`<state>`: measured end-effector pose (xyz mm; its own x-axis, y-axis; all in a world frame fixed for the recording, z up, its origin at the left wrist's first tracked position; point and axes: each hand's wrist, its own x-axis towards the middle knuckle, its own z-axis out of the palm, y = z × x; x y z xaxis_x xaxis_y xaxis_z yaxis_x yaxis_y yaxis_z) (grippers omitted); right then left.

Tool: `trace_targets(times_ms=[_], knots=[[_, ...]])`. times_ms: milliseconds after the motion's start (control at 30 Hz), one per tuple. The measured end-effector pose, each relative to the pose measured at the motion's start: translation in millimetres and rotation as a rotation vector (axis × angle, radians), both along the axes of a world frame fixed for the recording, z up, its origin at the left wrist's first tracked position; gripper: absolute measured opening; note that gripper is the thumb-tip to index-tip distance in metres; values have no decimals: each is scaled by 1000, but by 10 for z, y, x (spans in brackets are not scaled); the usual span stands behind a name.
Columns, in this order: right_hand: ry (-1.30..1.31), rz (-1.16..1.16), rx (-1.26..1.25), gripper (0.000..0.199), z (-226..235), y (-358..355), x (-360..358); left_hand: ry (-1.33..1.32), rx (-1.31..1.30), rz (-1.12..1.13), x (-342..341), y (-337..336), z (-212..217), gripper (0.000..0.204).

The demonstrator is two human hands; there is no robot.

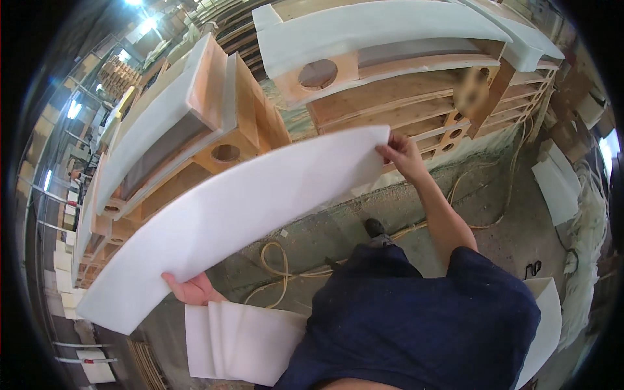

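Note:
A long, curved white foam sheet stretches across the view in front of me. My right hand pinches its narrow right end between thumb and fingers. Near the lower left edge, my left hand grips the same sheet, its thumb on top and the other fingers hidden beneath. Over my left forearm hang several folded white foam pieces. Just beyond the sheet's left half stands a wooden sofa frame with white foam on its upper face.
Another foam-covered wooden frame stands farther back, with round holes in its panels. A yellowish hose loops over the concrete floor by my foot. White foam pieces lie at the right, beside a heap of white fibrous wadding.

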<state>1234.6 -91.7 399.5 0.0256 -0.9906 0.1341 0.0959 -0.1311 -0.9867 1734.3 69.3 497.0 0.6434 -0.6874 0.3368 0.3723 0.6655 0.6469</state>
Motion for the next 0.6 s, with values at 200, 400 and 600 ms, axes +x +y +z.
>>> trace_targets(times_ms=[200,400,600], knots=[[-68,-435,-313,31,676,-760,334,-77,-95,-191,-8,-224,-73,57],[46,-554,-297,35,987,-1060,379,19,-177,-276,13,-488,-142,55],[-6,-513,-263,35,1064,-1193,405,29,-161,-256,-163,-693,-64,55]])
